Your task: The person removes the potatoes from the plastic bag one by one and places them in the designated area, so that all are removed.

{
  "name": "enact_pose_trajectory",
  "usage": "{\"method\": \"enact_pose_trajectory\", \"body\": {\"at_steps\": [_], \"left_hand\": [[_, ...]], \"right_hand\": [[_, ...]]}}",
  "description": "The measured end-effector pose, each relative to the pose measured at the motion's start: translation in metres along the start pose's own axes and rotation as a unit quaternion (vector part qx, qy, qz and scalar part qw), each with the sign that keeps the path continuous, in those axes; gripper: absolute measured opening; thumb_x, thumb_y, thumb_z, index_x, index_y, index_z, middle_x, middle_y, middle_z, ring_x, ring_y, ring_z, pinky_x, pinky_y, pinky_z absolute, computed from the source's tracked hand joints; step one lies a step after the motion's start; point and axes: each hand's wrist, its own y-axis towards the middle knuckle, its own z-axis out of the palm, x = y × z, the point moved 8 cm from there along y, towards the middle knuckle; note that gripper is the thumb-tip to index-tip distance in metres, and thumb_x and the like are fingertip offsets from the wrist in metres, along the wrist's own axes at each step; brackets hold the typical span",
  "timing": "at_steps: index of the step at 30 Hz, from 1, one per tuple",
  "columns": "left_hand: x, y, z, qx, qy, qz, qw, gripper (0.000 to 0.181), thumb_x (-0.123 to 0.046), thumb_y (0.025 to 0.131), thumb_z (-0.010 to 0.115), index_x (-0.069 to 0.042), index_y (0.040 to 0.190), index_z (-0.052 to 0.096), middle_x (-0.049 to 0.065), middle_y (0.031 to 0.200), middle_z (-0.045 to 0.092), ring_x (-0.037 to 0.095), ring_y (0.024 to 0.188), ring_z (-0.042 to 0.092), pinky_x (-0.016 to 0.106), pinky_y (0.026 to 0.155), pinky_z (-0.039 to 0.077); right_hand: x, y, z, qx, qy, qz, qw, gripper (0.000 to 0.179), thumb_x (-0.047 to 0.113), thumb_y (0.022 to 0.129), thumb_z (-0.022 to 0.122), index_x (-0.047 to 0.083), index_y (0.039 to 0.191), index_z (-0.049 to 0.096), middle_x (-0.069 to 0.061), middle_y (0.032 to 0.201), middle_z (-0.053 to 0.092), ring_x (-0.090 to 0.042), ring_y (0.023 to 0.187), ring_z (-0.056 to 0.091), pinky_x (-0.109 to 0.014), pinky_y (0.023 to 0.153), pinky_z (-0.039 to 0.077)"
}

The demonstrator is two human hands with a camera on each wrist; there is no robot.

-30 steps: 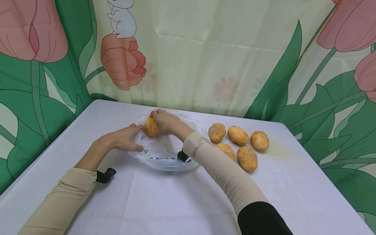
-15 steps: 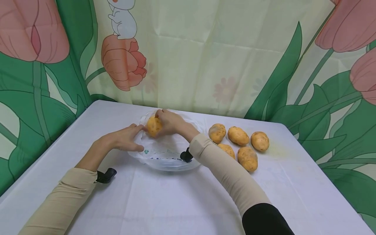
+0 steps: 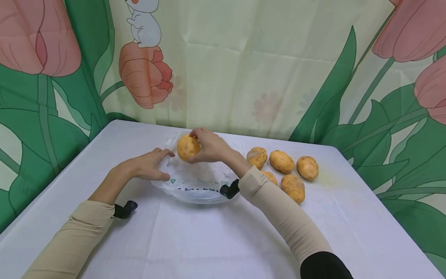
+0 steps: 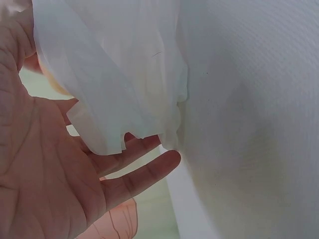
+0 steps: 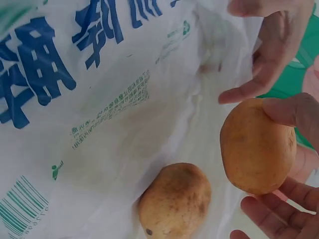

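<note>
My right hand (image 3: 215, 146) grips a potato (image 3: 188, 148) between thumb and fingers, over the far left part of a white plastic bag (image 3: 195, 176). In the right wrist view, the held potato (image 5: 257, 146) is near the left hand's fingers, and another potato (image 5: 175, 201) lies at the bag, beside the printed side. The right hand hides that second one from the head view. My left hand (image 3: 148, 164) is at the bag's left edge, thumb and fingers spread apart. In the left wrist view, thin plastic (image 4: 119, 74) drapes over its extended fingers (image 4: 144, 179).
Several loose potatoes (image 3: 282, 161) lie on the white-covered table (image 3: 195, 240), right of the bag and close to the right forearm. A curtain (image 3: 237, 69) printed with tulips hangs behind the table's far edge.
My right hand has drawn the potato to the right, away from the left hand's fingertips, and slightly up. The left hand has hardly moved.
</note>
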Motion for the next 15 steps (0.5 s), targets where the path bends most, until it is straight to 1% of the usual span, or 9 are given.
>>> {"method": "enact_pose_trajectory", "body": {"at_steps": [6, 12, 15], "left_hand": [[-0.002, 0.001, 0.001, 0.000, -0.002, 0.004, 1.0000, 0.077, -0.034, 0.085, 0.072, -0.008, 0.150, 0.040, 0.026, 0.141, 0.044, 0.039, 0.126, 0.048, 0.064, 0.106, 0.040], [-0.001, 0.002, 0.001, -0.005, 0.002, -0.008, 1.0000, 0.076, -0.034, 0.085, 0.073, -0.009, 0.150, 0.041, 0.026, 0.142, 0.044, 0.038, 0.123, 0.049, 0.062, 0.104, 0.043], [0.000, 0.003, 0.001, -0.006, 0.000, -0.016, 0.9999, 0.077, -0.034, 0.085, 0.073, -0.009, 0.150, 0.040, 0.026, 0.143, 0.043, 0.039, 0.123, 0.049, 0.063, 0.104, 0.043]], "right_hand": [[-0.010, -0.017, -0.008, -0.041, 0.057, 0.010, 0.9975, 0.075, 0.036, 0.077, 0.085, 0.008, 0.139, 0.052, -0.005, 0.133, 0.057, -0.021, 0.117, 0.056, -0.036, 0.099, 0.048], [-0.017, -0.034, -0.015, -0.077, 0.113, 0.016, 0.9905, 0.075, 0.035, 0.076, 0.087, 0.008, 0.137, 0.053, -0.004, 0.131, 0.058, -0.021, 0.115, 0.057, -0.035, 0.095, 0.050], [-0.019, -0.044, -0.020, -0.089, 0.135, 0.011, 0.9868, 0.073, 0.034, 0.075, 0.088, 0.010, 0.135, 0.054, -0.002, 0.130, 0.059, -0.020, 0.113, 0.058, -0.036, 0.093, 0.050]]}}
